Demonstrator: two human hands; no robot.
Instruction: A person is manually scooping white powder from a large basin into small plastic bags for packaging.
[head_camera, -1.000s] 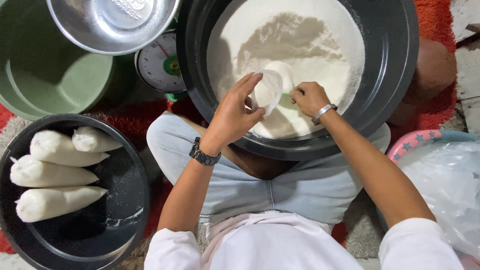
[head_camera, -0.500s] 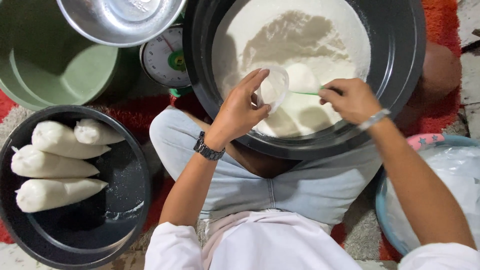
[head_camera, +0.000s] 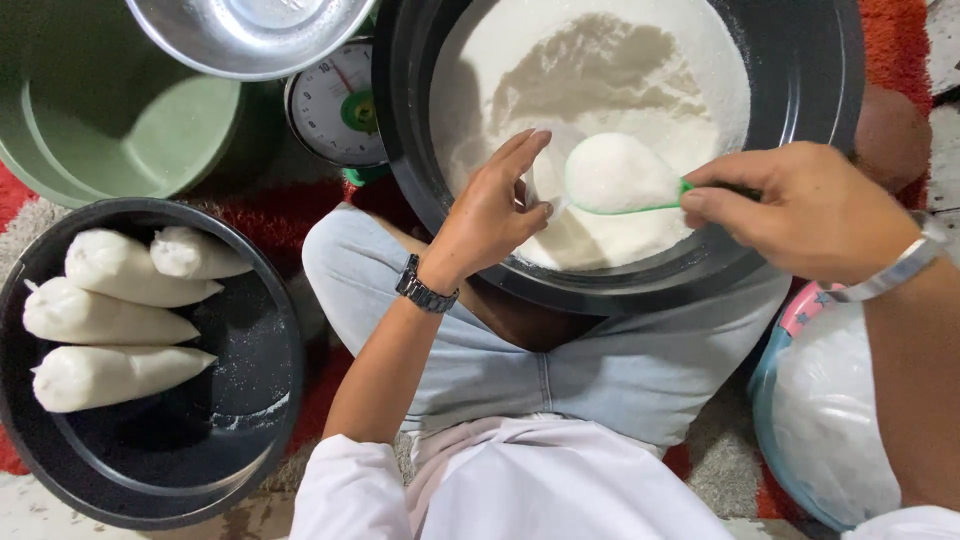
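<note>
- Four filled white bags (head_camera: 110, 320) lying in a black tray (head_camera: 250, 440) at far left, long axes running left to right, tips pointing right, well apart from both hands.
- Green tub (head_camera: 100, 130), steel bowl (head_camera: 250, 35) and dial scale (head_camera: 335, 105) ranged along the top left, untouched.
- Left hand (head_camera: 495, 210) over the near rim of the big black basin (head_camera: 800, 120), fingers raised and loosely curled, seemingly around a thin clear bag, hard to make out; wrist bent up, watch toward the knee.
- Heaped green scoop (head_camera: 620, 178) just right of the left hand, almost touching its fingertips, handle running rightward, bowl end pointing left.
- Right hand (head_camera: 800, 210) pinching the scoop handle, closed around it, forearm coming in from lower right, bracelet at wrist.
- White powder (head_camera: 600, 80) filling the basin directly beneath both hands.
- Blue bowl (head_camera: 770, 400) with a plastic sack at far right, beside the right forearm.
</note>
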